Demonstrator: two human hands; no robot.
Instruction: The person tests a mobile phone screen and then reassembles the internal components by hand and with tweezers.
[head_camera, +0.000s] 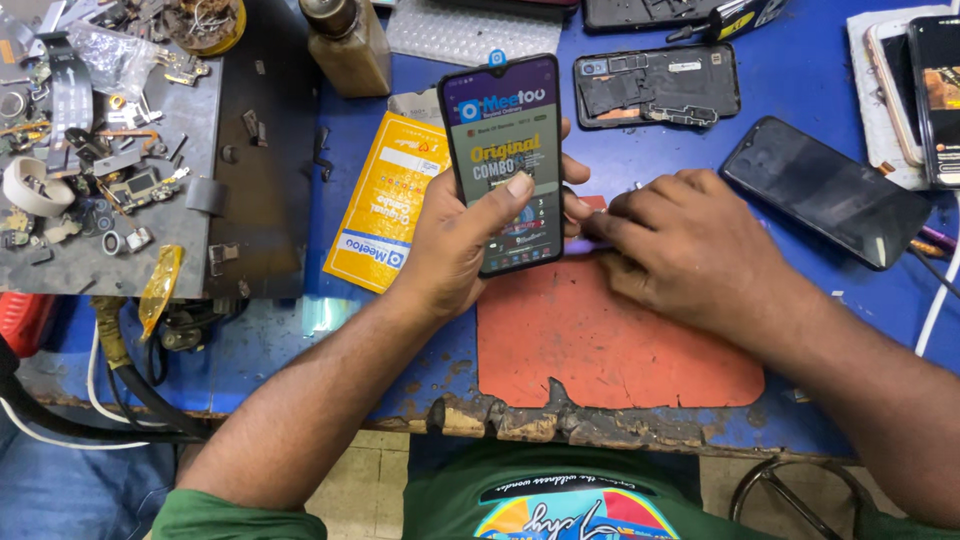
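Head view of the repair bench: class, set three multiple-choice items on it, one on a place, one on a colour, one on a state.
1. Where does the yellow packet lie?
A. left of the held phone
B. on the orange mat
C. on the floor

2. What colour is the bench top?
A. blue
B. white
C. green

3. How is the phone held?
A. lying face down
B. gripped in the left hand, face up
C. resting untouched

Answers: 1 A, it sits beside the left hand; 2 A, blue shows around the orange mat; 3 B, the thumb crosses its front while the right hand rests at its edge.
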